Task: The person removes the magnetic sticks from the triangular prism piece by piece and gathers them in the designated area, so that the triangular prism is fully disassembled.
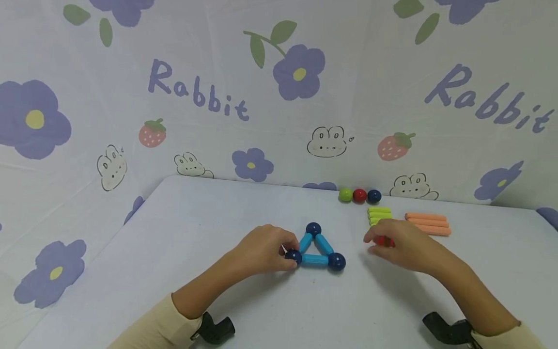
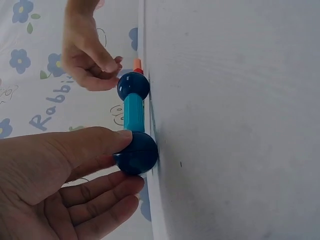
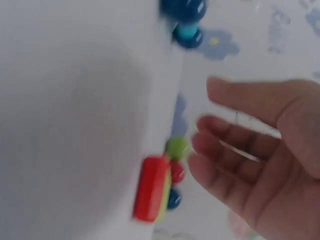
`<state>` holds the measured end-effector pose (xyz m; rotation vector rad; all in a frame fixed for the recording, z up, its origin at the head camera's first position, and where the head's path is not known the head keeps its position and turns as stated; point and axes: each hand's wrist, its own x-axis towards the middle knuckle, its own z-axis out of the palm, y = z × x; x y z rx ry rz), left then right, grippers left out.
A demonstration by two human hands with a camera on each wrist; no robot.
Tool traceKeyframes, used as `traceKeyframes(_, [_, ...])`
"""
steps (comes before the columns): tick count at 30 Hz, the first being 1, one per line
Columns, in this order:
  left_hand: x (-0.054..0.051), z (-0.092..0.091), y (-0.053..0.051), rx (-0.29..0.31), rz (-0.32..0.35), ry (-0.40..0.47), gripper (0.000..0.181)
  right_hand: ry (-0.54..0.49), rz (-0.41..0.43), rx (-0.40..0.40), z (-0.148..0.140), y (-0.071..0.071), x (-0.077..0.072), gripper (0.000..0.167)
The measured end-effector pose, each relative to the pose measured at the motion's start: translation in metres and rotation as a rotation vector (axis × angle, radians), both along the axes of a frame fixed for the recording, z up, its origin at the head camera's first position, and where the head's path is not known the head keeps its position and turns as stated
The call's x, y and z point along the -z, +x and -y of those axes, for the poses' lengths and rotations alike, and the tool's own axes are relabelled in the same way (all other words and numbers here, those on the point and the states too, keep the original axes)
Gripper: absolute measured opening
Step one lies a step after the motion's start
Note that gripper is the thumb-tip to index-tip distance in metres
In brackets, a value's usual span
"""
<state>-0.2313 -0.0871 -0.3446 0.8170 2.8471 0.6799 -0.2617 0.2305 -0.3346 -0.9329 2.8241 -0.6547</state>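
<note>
My left hand (image 1: 263,249) pinches a dark blue ball (image 2: 137,156) between thumb and fingers. That ball forms the left corner of a flat triangle made of light blue rods (image 1: 315,260) and dark blue balls, with one ball (image 1: 313,229) at the far corner and another (image 1: 336,261) at the right. To the right of the triangle, my right hand (image 1: 407,245) hovers above the table, fingers loosely bent and apart from the thumb, holding nothing. Beneath it in the head view lies a red rod piece (image 3: 151,189), partly hidden by the hand.
Along the table's back edge stand a green ball (image 1: 346,195), a red ball (image 1: 359,195) and a dark blue ball (image 1: 374,196). In front of them lie several yellow-green rods (image 1: 379,214), with orange rods (image 1: 427,224) to their right. A printed cloth (image 1: 209,140) hangs behind the table.
</note>
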Motion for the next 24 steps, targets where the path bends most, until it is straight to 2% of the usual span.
traceKeyframes(3, [0.000,-0.002,0.000,0.003,-0.010,-0.001,0.022,-0.033,0.028,-0.114,0.018,0.017,-0.010,0.023])
traceKeyframes(8, [-0.001,-0.003,0.001,0.004,-0.012,-0.009,0.021,-0.024,-0.012,-0.153,0.040,0.035,-0.016,0.027])
traceKeyframes(15, [-0.001,-0.001,0.000,0.007,0.004,0.003,0.020,0.094,-0.077,-0.174,0.057,0.036,0.004,0.029])
traceKeyframes(24, [0.002,-0.004,0.001,0.026,0.033,0.024,0.020,0.049,-0.042,-0.231,0.059,0.037,0.010,0.018])
